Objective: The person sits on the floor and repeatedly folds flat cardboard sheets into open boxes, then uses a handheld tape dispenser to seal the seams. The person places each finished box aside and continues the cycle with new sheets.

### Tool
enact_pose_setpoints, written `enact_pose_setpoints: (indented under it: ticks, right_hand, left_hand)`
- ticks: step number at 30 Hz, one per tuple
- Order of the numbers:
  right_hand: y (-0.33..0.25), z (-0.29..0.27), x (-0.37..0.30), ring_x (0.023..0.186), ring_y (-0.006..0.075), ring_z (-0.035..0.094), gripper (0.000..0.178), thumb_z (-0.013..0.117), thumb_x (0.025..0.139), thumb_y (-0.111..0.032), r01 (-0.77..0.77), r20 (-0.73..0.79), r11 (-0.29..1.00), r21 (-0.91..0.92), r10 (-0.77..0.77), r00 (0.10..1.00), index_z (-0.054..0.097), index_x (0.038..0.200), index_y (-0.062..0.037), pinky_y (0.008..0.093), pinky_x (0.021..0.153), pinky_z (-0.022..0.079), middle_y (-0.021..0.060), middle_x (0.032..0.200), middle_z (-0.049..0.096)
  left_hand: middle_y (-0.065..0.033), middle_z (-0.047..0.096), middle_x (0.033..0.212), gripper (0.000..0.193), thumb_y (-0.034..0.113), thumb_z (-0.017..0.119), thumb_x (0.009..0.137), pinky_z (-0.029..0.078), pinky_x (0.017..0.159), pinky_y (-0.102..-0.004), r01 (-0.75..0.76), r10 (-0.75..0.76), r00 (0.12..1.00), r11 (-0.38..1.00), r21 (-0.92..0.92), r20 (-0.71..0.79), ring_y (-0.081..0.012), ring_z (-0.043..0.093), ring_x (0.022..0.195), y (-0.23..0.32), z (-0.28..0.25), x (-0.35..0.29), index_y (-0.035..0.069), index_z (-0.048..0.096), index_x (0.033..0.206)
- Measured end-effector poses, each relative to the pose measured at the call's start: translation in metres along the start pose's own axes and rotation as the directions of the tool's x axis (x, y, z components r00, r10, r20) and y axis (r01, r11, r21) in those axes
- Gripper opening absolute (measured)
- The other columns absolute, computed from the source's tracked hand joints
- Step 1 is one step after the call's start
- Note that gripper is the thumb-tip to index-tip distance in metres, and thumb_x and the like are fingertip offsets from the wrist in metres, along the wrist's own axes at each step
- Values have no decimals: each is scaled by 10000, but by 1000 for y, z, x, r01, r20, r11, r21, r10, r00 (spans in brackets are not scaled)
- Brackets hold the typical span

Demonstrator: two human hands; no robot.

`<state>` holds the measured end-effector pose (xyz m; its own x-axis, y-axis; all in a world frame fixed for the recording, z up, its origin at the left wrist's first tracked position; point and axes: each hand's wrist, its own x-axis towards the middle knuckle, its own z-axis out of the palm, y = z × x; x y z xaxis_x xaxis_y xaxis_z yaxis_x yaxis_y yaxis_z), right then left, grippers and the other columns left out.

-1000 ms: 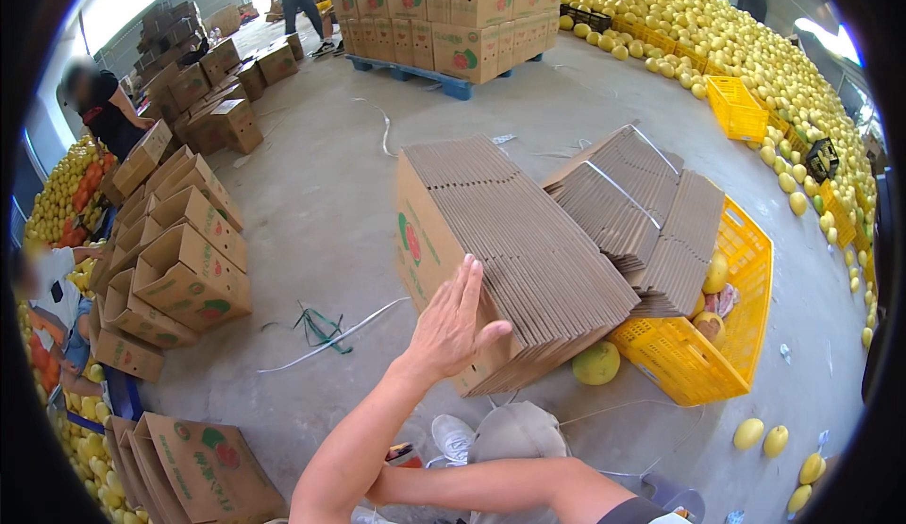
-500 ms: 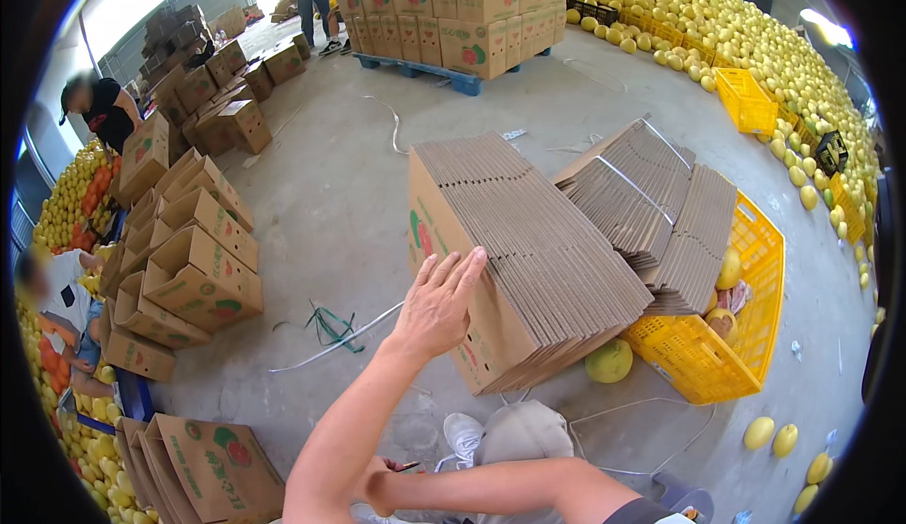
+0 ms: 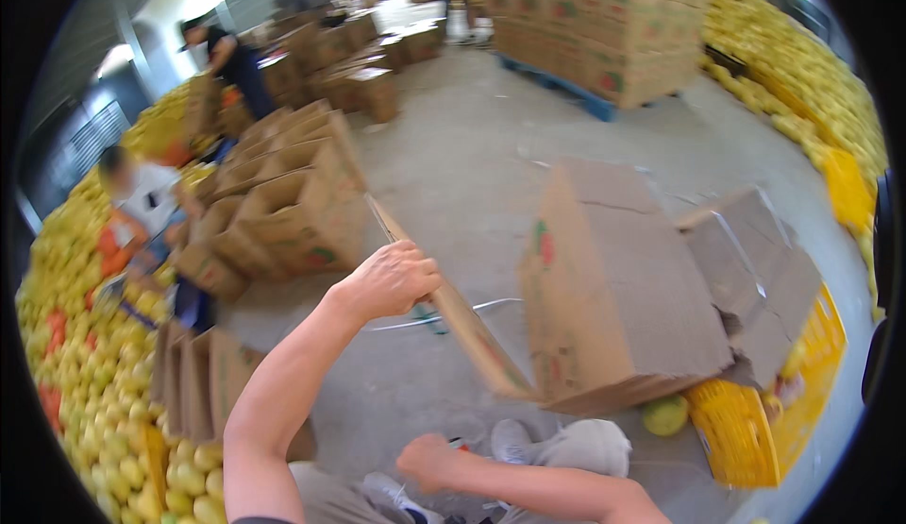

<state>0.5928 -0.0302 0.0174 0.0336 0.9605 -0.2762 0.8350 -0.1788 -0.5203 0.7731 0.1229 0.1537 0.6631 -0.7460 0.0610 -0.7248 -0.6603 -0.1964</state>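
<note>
My left hand [image 3: 392, 278] is closed on the upper edge of a folded-flat cardboard carton [image 3: 477, 335], which hangs tilted and seen nearly edge-on. To its right stands a stack of flattened brown cartons [image 3: 628, 288] with printed sides. Low in front of my knees, my right hand [image 3: 434, 460] is closed; a small dark and reddish end shows at its fingers, too little to name. A greenish-yellow pomelo [image 3: 666, 415] lies by the foot of the stack.
A strapped carton bundle [image 3: 755, 260] lies over a yellow crate [image 3: 736, 430]. Opened cartons [image 3: 297, 212] stand at left, beside a seated person [image 3: 151, 203] and piled pomelos [image 3: 104, 411]. Another person [image 3: 226, 61] bends farther back. A loaded blue pallet [image 3: 557, 85] stands far off.
My left hand has moved from the stack's near side to the left, now gripping one flat carton apart from it. The view has swung left; my right hand shows more fully.
</note>
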Motion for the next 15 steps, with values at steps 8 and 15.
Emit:
enact_pose_setpoints:
  ticks: [8,15]
  right_hand:
    - [-16,-75,-11,1056,401,701,713,537,901,-711,-209,164,957,203,177,970,774,906,-38,469,920,543,207,980,749]
    - [33,-96,-15,1064,374,708,863,306,979,-795,-387,-121,749,538,523,843,828,941,-110,446,985,521,176,1007,773]
  left_hand:
    - [-204,646,737,338,300,708,909,510,664,-532,609,-642,759,758,-233,-105,-431,656,757,53,-23,-119,34,529,803]
    - [-272,691,880,495,492,686,894,542,712,-496,816,-796,526,374,-440,299,-431,689,798,87,37,-168,-2,643,895]
